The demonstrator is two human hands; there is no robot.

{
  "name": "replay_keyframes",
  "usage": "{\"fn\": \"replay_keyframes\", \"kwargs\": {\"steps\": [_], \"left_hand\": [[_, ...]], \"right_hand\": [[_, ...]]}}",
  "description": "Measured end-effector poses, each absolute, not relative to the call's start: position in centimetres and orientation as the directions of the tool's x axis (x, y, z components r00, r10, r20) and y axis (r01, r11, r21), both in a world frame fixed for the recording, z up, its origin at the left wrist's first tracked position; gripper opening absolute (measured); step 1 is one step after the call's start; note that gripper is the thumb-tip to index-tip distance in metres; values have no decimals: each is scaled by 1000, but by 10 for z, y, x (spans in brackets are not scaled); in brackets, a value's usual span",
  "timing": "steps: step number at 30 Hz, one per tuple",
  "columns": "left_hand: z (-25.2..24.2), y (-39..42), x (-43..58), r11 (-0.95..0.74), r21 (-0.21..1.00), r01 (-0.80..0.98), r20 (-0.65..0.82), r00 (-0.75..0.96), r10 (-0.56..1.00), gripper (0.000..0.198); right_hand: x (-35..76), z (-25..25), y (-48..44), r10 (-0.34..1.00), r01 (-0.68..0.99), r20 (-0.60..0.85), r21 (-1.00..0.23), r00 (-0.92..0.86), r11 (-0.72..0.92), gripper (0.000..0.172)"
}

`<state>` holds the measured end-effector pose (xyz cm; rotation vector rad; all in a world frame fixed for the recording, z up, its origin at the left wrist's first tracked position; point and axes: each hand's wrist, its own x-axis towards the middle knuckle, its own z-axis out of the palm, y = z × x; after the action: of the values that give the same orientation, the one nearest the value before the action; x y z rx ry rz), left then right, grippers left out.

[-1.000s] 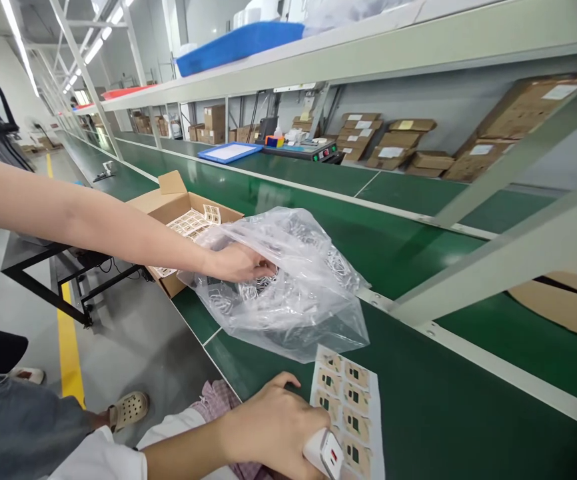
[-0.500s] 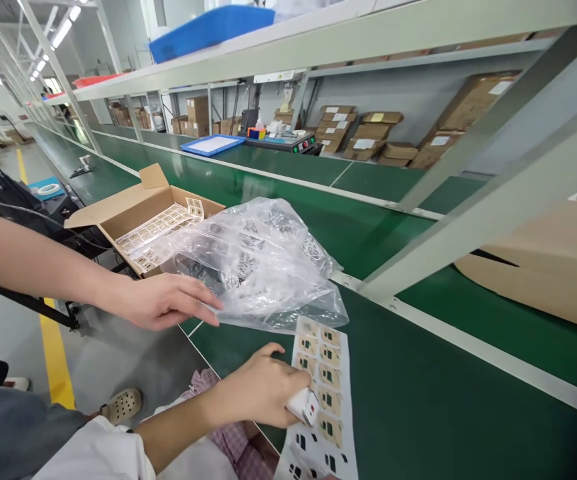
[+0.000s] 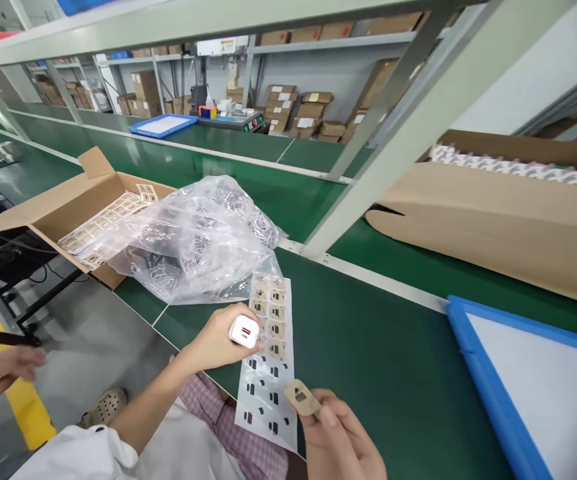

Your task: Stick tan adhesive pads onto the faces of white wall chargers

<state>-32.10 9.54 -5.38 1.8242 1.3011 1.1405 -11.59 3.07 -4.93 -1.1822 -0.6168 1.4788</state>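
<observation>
My left hand [image 3: 214, 339] is closed around a white USB charger plug [image 3: 245, 332], whose port face with a red USB slot and a smaller slot points up at me. Between the thumb and fingers of my right hand [image 3: 342, 437] is a tan sticker [image 3: 302, 399] with cut-out holes, held up near the bench edge. A white sticker sheet [image 3: 264, 393] lies under and between my hands. Tan stickers remain on its far part; the near part shows bare backing with dark cut-outs. The charger's body is mostly hidden by my fingers.
Beyond the sheet lies a clear plastic bag [image 3: 203, 233] of white coiled parts. Left of it stands an open carton [image 3: 76, 200] with more sticker sheets. A blue-rimmed tray [image 3: 486, 393] sits at right, below a metal post [image 3: 393, 140]. A co-worker's hand [image 3: 6, 373] is at far left.
The co-worker's hand has withdrawn left from the bag. My right hand has come into view with a sticker. My left hand has turned the charger's port face upward. The view has swung right.
</observation>
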Motion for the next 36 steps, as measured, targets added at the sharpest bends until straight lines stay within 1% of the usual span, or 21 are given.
{"fn": "replay_keyframes", "kwargs": {"steps": [1, 3, 6, 8, 10, 13, 15, 18, 22, 26, 31, 34, 36], "left_hand": [[-52, 92, -318, -327, 873, 362, 304, 122, 945, 25], [-49, 85, -312, -333, 903, 270, 317, 103, 943, 30], [-45, 75, -307, -306, 942, 139, 300, 63, 952, 27], [-43, 70, -306, -250, 967, 52, 250, 17, 968, 25], [-40, 66, -306, -165, 986, -27, 165, -5, 986, 23], [-36, 59, -303, -50, 993, -107, 54, 29, 998, 25], [-32, 55, -299, -22, 988, -151, 29, 47, 998, 27], [-28, 50, -292, -43, 982, -184, 48, 26, 999, 24], [-26, 50, -289, -94, 980, -174, 93, -11, 996, 20], [-27, 51, -290, -132, 976, -174, 130, -25, 991, 20], [-26, 49, -286, -152, 968, -199, 148, -35, 988, 21], [-23, 47, -286, -204, 956, -210, 200, -40, 979, 18], [-22, 46, -288, -241, 953, -182, 238, -41, 970, 18]], "right_hand": [[-120, -46, 33, 945, -446, -318, -859, 77, -253, 37], [-131, -40, 38, 953, -482, -281, -854, 116, -194, 38], [-146, -37, 45, 942, -492, -268, -859, 201, -139, 42], [-151, -37, 48, 935, -488, -264, -864, 235, -122, 42], [-153, -38, 49, 937, -500, -244, -861, 249, -91, 41], [-156, -38, 45, 934, -496, -176, -868, 311, 1, 37], [-159, -37, 40, 919, -434, -105, -898, 381, 77, 31], [-162, -37, 33, 901, -303, -11, -943, 434, 134, 23], [-159, -39, 28, 919, -198, 31, -973, 394, 118, 20], [-153, -38, 27, 944, -172, 73, -976, 323, 134, 14], [-153, -33, 25, 941, -167, 101, -973, 323, 161, 12], [-153, -28, 23, 946, -152, 113, -974, 304, 165, 11], [-150, -25, 21, 953, -114, 114, -982, 282, 152, 8]]}}
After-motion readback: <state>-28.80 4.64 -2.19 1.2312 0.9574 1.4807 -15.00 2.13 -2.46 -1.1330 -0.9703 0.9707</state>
